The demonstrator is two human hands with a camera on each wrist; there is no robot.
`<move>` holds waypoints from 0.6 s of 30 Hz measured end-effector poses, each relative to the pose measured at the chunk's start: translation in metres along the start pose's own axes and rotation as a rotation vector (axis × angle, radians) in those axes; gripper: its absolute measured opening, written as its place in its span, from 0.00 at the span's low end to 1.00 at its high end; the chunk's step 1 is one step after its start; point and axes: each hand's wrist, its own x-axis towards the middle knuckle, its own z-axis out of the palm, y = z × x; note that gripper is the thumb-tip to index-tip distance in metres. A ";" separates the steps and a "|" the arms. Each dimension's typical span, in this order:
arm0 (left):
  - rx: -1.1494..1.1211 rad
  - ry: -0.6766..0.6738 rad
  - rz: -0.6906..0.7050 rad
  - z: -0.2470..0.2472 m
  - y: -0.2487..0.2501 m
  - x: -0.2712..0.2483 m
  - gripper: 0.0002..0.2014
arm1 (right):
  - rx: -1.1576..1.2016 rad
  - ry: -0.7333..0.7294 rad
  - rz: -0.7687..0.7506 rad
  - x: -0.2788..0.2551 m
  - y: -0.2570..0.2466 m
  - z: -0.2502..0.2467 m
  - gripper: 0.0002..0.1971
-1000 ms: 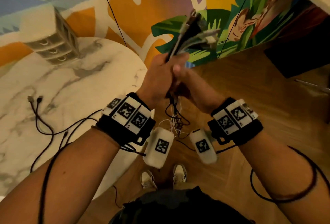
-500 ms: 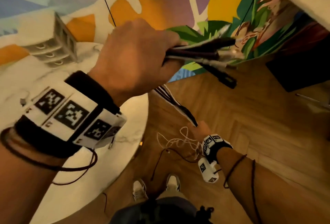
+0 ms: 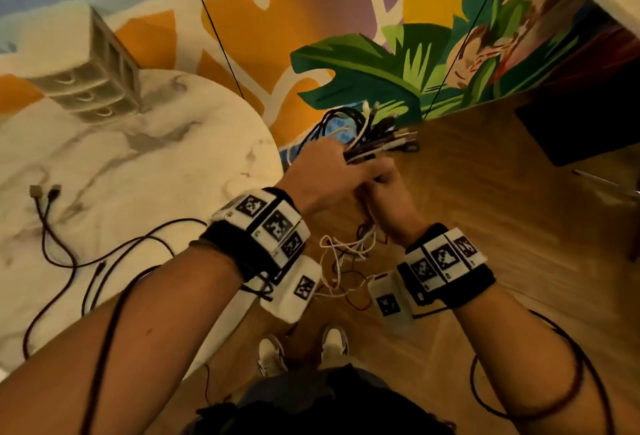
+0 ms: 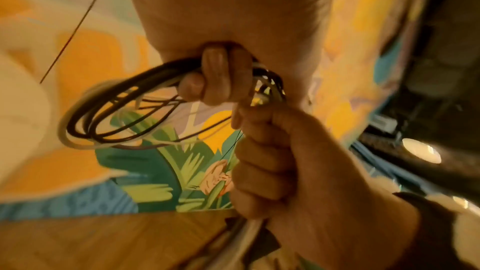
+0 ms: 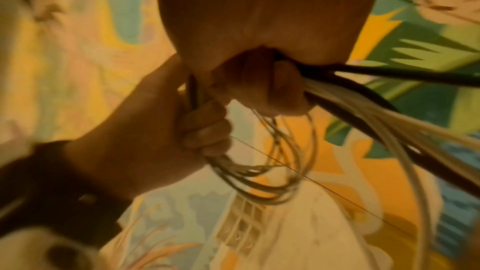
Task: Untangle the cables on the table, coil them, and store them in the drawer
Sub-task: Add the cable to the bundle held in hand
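Note:
A bundle of black and white cables (image 3: 375, 138) is held off the table edge, its plugs pointing right. My left hand (image 3: 322, 171) grips the bundle, fingers curled round it (image 4: 215, 77), and coiled loops (image 4: 116, 114) stick out to one side. Just below, touching the left hand, my right hand (image 3: 384, 199) is fisted round the same cables (image 5: 389, 120), which run out past its fingers (image 5: 259, 85). Loose white and dark tails (image 3: 346, 254) dangle between my wrists. The small white drawer unit (image 3: 90, 88) stands at the table's far left, its drawers closed.
A dark cable with two plugs (image 3: 52, 226) lies spread over the round marble table (image 3: 156, 164) on the left. Wooden floor (image 3: 502, 226) and my shoes (image 3: 301, 348) are below. A painted wall is behind, with a dark object (image 3: 581, 129) at the right.
Half a second ago my left hand was raised high with the bundle and my right hand was low on the hanging cables. Now both hands meet again, with loops gathered.

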 end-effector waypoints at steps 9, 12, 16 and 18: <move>0.056 0.138 0.206 -0.022 0.026 0.008 0.10 | 0.128 -0.060 0.139 0.001 0.040 0.012 0.23; -0.022 0.276 0.297 -0.054 0.036 0.005 0.06 | -0.066 -0.067 0.358 -0.001 0.098 0.007 0.21; 0.019 0.327 0.337 -0.070 0.039 0.002 0.06 | -0.188 -0.076 0.628 0.002 0.133 -0.004 0.15; 0.042 0.337 0.339 -0.066 0.035 0.000 0.08 | -0.194 -0.097 0.696 0.011 0.135 -0.004 0.16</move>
